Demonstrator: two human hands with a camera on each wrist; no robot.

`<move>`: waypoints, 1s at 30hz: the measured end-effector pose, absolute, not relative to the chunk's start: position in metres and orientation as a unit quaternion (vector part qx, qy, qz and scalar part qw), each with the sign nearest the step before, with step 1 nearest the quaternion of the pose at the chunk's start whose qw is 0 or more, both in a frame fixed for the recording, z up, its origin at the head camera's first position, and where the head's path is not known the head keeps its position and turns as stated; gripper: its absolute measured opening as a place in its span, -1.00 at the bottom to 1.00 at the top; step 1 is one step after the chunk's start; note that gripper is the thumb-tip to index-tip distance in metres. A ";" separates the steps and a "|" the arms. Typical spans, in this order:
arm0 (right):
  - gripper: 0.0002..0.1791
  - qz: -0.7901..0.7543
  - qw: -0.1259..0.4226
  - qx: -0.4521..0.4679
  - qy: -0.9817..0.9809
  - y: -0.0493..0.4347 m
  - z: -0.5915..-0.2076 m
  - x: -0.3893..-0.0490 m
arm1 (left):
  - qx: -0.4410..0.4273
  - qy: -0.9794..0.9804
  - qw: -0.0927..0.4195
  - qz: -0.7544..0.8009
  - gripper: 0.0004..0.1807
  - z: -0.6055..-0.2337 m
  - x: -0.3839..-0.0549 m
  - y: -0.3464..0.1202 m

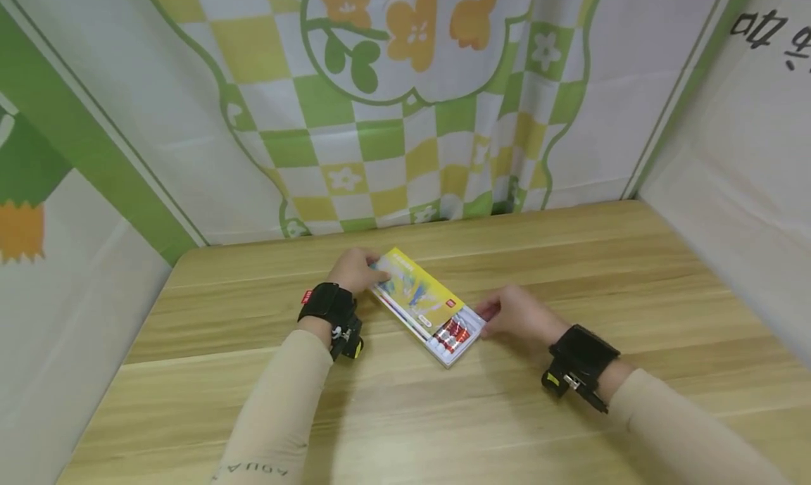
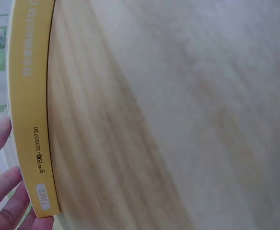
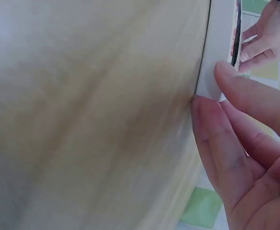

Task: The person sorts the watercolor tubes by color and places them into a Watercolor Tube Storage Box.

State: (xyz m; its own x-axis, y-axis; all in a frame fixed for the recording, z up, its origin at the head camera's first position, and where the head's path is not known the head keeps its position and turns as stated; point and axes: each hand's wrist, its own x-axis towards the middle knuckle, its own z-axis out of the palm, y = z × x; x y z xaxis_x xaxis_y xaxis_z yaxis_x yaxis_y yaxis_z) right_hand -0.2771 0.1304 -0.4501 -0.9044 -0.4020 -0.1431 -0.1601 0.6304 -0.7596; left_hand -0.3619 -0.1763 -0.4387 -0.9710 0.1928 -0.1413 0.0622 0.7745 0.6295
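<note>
A flat box of paints (image 1: 412,291) lies slantwise on the table in the head view, its yellow cover printed with a colourful picture. From the cover's near right end a white tray (image 1: 472,321) shows, with several red-banded paint tubes (image 1: 452,336) in it. My left hand (image 1: 356,270) grips the far left end, thumb on top. In the left wrist view its fingers (image 2: 5,191) lie against the corner of the yellow side. My right hand (image 1: 516,315) pinches the white end; the right wrist view shows the thumb (image 3: 250,91) on one side and fingertips at the lower edge.
The wooden table (image 1: 570,260) extends around the box. Behind it hangs a checked green and yellow curtain (image 1: 380,140), with white fabric walls (image 1: 747,161) at the sides. Both wrists carry black straps with small cameras (image 1: 554,379).
</note>
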 end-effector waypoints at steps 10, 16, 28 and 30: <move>-0.83 -0.298 0.089 -0.169 0.935 0.113 -0.445 -0.286 | 0.067 0.940 0.091 0.322 -0.38 -0.441 -0.360 -0.176; -0.85 -0.220 0.044 -0.203 0.953 0.100 -0.442 -0.289 | 0.064 0.940 0.089 0.324 -0.38 -0.443 -0.360 -0.175; -0.84 -0.085 0.012 -0.234 0.968 0.083 -0.442 -0.284 | 0.056 0.940 0.083 0.325 -0.40 -0.446 -0.368 -0.176; -0.84 -0.076 0.002 -0.237 0.969 0.083 -0.445 -0.283 | 0.051 0.941 0.085 0.323 -0.40 -0.448 -0.367 -0.176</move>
